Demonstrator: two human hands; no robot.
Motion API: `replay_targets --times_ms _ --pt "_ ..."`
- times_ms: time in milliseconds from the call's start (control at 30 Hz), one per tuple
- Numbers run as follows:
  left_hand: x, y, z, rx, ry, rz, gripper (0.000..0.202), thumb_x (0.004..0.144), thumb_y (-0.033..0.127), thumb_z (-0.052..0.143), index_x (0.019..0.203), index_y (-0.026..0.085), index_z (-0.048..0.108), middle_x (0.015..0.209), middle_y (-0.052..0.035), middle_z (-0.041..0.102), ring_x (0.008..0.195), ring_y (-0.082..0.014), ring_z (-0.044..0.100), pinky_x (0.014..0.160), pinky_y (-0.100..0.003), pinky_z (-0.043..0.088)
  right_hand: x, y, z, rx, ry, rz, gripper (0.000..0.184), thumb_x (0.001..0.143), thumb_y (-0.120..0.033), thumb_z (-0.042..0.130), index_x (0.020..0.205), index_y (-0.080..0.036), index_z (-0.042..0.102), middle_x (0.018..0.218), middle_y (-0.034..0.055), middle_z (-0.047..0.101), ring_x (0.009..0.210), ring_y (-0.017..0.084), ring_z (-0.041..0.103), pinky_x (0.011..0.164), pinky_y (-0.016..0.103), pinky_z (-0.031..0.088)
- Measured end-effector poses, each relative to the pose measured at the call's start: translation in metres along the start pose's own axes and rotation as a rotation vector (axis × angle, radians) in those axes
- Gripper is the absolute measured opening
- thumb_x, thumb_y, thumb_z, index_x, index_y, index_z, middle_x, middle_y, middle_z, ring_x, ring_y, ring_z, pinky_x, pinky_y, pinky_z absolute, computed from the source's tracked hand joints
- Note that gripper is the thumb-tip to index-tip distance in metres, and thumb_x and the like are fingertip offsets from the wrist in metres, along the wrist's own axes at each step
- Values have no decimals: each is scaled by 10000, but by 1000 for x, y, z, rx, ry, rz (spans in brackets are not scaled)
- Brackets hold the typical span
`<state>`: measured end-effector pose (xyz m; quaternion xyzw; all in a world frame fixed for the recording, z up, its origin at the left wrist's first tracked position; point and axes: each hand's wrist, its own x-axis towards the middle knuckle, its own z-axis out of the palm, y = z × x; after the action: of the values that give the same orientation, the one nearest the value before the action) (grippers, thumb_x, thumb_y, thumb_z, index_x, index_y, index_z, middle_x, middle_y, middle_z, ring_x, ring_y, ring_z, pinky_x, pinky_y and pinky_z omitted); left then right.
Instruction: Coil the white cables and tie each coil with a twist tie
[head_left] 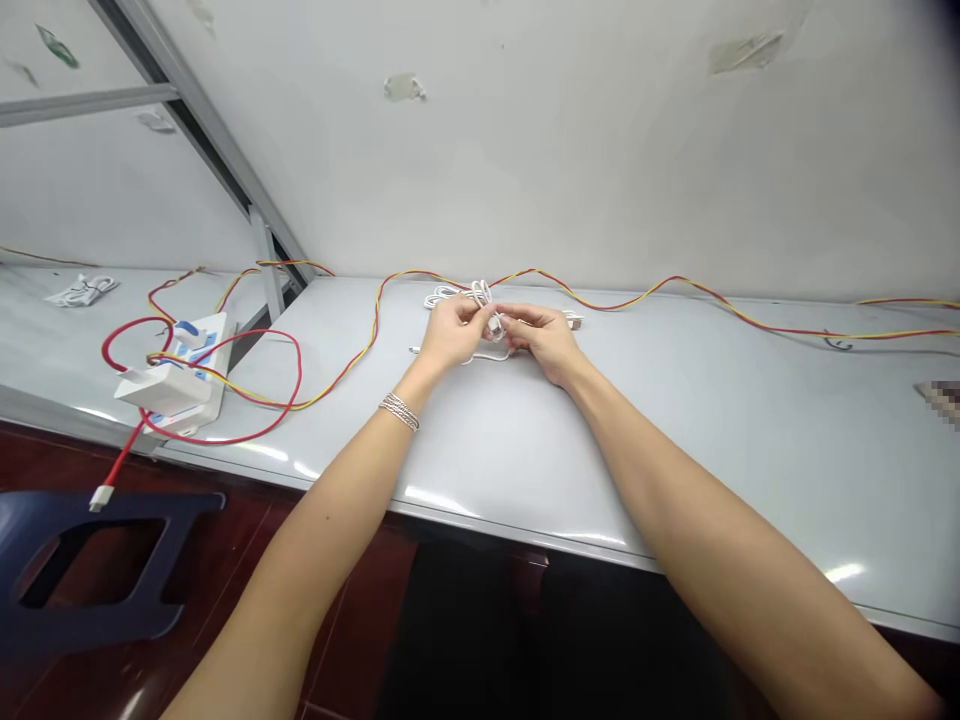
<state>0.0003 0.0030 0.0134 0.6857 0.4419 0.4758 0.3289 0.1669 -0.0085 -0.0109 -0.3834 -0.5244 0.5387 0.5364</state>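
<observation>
Near the middle of the bench's back half, both hands are drawn close together over a looped white cable point(466, 296). The left hand point(452, 335) has its fingers curled inward, pinching the strands from the left, and a silver beaded bracelet point(399, 411) sits on that wrist. The right hand point(541, 342) comes in from the other side, its fingertips point(510, 320) closed on the same cable. A small white piece point(495, 325) shows between the hands, though the fingers hide most of it. One white cable end point(413, 349) lies out to the left on the bench, and another point(574, 320) lies just beyond the right hand.

A red-and-yellow twin wire point(679, 279) snakes along the back edge, then runs toward the left corner, looping around a white power strip point(202, 345) with a white adapter point(161, 390) resting on it.
</observation>
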Motion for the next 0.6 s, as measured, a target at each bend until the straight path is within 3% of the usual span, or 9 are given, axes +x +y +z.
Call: replay_targets --times_ms 133,333,467,600 --pt "0 -4 3 -196 -22 -113 386 911 355 680 583 153 646 607 -22 621 623 -127 580 686 -264 475 -2 0 1 14 -11 -11 501 627 -489 910 1006 -191 776 751 22 728 632 151 637 570 282 519" --pt "1 -7 3 -382 -30 -117 360 877 406 741 655 128 687 691 -31 674 597 -87 559 659 -237 471 -3 -4 5 59 101 44 593 496 -530 977 830 -203 611 638 -9 686 513 155 638 510 280 544" --pt "5 -4 2 -610 47 -212 297 951 363 657 759 137 670 581 11 541 544 -88 506 572 -229 429 0 -2 9 -31 165 84 513 726 -651 818 867 -193 635 549 -16 622 388 134 562 351 240 421" --pt "6 2 0 -720 129 -284 304 1014 275 538 743 151 597 586 21 475 533 -85 473 560 -231 418 0 3 12 -174 105 93 417 797 -541 798 957 -172 686 730 43 728 429 137 614 327 224 399"
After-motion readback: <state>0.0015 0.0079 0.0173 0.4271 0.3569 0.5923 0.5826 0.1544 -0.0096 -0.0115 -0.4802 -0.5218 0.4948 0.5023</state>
